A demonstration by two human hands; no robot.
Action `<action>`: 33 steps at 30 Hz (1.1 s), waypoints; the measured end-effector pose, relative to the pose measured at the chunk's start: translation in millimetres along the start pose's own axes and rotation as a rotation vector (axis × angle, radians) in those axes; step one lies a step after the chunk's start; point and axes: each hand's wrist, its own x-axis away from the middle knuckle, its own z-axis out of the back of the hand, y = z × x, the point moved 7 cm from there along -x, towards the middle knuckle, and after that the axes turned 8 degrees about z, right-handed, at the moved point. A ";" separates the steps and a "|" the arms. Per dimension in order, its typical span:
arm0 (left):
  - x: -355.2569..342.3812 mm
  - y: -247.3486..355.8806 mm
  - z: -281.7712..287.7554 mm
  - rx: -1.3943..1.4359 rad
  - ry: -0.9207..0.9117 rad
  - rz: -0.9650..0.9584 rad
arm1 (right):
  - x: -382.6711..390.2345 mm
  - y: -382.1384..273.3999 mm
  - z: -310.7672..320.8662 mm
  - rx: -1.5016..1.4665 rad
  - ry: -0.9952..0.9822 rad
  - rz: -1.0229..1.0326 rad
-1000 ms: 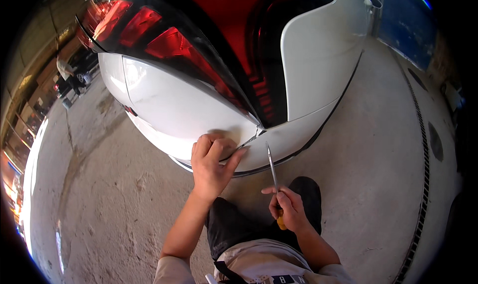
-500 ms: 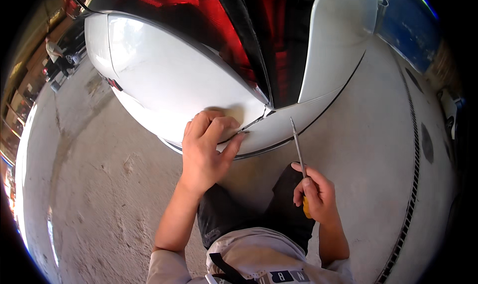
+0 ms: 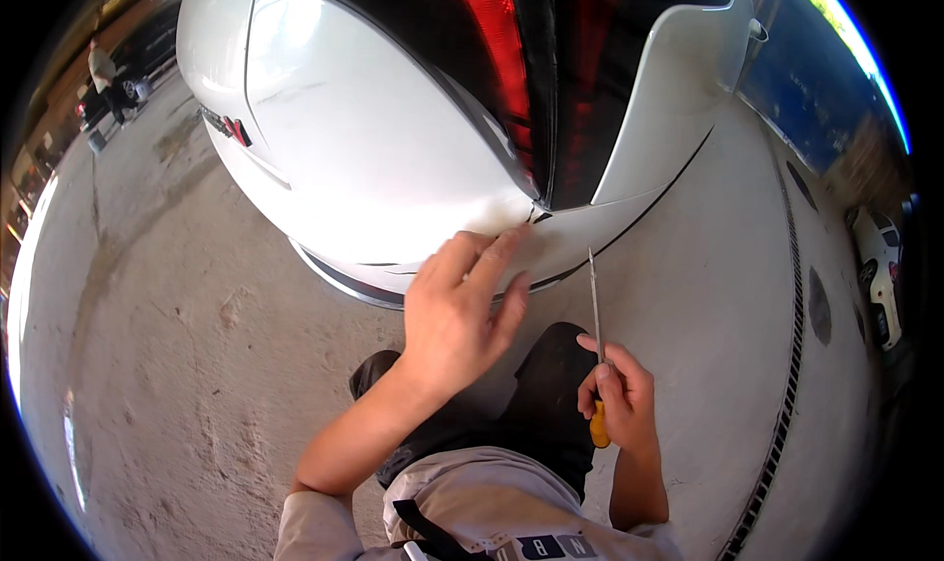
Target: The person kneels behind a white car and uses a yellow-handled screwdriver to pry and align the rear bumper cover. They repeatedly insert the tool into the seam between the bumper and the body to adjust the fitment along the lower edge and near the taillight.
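The rear of a white car, with its bumper (image 3: 383,187) and a red and black taillight (image 3: 546,89), fills the upper middle. My left hand (image 3: 457,310) is at the bumper seam just below the taillight's lower corner. Its fingers reach toward a small dark gap (image 3: 538,215), with the thumb apart and nothing seen in the grasp. Whether the fingertips press on the paint I cannot tell. In my right hand (image 3: 626,394) is a screwdriver (image 3: 595,310) with a yellow handle, its metal shaft pointing up toward the bumper's lower edge, tip apart from the car.
Rough concrete floor (image 3: 187,364) spreads around the car. A drain grating (image 3: 787,404) runs down the right side. Farther off stand a blue panel (image 3: 816,69), another white car (image 3: 878,271) and, at far left, a person (image 3: 103,74) beside a bucket (image 3: 96,141).
My left hand has slid right along the seam toward the taillight's corner, and its fingers have straightened. The screwdriver stays in my right hand. The whole view has shifted slightly.
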 end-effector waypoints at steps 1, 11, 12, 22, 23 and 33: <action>1.2 2.9 -7.9 0.041 -0.093 0.090 | 1.6 1.0 1.8 0.008 0.010 -0.010; 21.0 14.6 -67.0 0.758 -0.389 0.346 | 21.5 13.4 24.8 0.041 0.152 -0.082; 21.7 15.1 -68.8 0.814 -0.388 0.359 | 23.6 15.1 27.3 0.037 0.162 -0.081; 29.0 13.2 -86.8 0.907 -0.400 0.350 | 37.5 24.1 38.5 0.037 0.234 -0.089; 27.7 10.2 -84.6 0.824 -0.365 0.349 | 38.5 24.2 40.3 0.034 0.250 -0.088; 30.2 -5.4 -52.8 0.359 -0.143 0.131 | 38.0 26.8 37.7 0.001 0.185 -0.052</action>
